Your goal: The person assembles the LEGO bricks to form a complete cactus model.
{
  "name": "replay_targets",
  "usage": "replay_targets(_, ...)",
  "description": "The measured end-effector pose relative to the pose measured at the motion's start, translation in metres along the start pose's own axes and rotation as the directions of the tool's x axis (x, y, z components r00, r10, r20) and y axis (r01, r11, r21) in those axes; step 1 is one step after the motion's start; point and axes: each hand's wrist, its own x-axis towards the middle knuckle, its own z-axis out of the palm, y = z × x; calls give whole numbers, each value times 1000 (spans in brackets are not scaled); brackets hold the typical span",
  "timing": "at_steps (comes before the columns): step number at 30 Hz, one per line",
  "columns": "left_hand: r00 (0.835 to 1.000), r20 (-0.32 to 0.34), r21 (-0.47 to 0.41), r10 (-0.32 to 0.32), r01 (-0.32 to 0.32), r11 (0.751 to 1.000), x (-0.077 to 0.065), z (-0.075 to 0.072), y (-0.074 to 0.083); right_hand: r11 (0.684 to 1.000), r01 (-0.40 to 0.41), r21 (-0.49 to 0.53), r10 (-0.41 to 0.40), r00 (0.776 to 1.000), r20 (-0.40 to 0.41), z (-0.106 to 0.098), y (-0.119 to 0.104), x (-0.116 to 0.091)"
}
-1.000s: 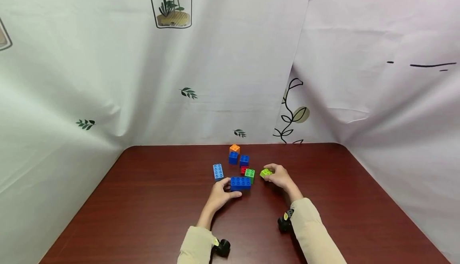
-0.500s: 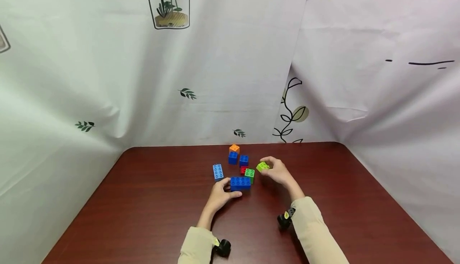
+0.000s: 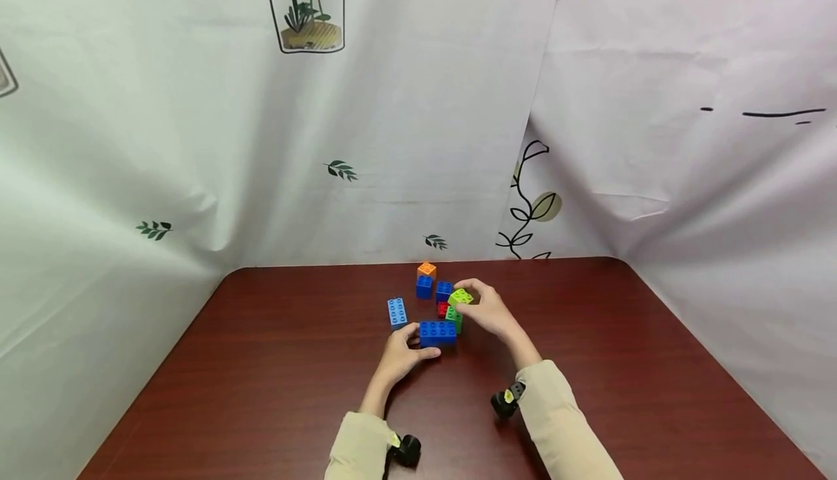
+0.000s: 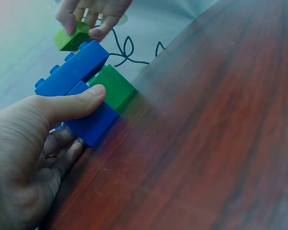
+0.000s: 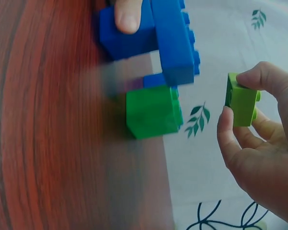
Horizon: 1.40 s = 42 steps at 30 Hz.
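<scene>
My left hand [image 3: 399, 356] grips a pair of joined blue bricks, thumb on the near side. The long blue brick [image 3: 437, 332] sits on top of a shorter blue brick [image 4: 93, 122] and juts out past it to the right. A lime green brick [image 3: 461, 297] is pinched between the thumb and fingers of my right hand [image 3: 487, 311], raised off the table, studs up. In the head view it overlaps a darker green brick [image 3: 453, 316] standing just behind the long blue one. In the right wrist view, the lime brick is apart from the blue pair.
Behind the hands stand a red brick [image 3: 442, 309], two small blue bricks [image 3: 443, 291] and an orange brick [image 3: 427, 270]. A light blue brick [image 3: 397, 311] lies left of them, just beyond my left fingers. White cloth [image 3: 418, 139] hangs behind the brown table [image 3: 275, 378].
My right hand has lifted the lime green brick and carried it left, to above the darker green brick. My left hand and the blue pair have stayed in place.
</scene>
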Motion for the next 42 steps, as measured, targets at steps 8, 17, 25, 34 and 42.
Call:
replay_targets(8,1000,-2,-3,6,-6,1000,1,0,0,996,45,72,-47,999,26,14,-9,-3)
replay_targets(17,1000,6,-18,26,-26,999,2,-1,-1,993,52,102,-64,991,119,28,-13,-11)
replay_targets(25,1000,4,-35,29,-29,999,0,-2,4,990,102,98,-118,976,184,27,-22,-16)
replay_targets(34,1000,10,-31,20,-20,999,0,-3,2,985,148,92,-164,965,203,35,-4,-10)
replay_targets(42,1000,18,-38,16,-15,999,1,-4,4,987,141,73,-153,966,210,37,-5,-11)
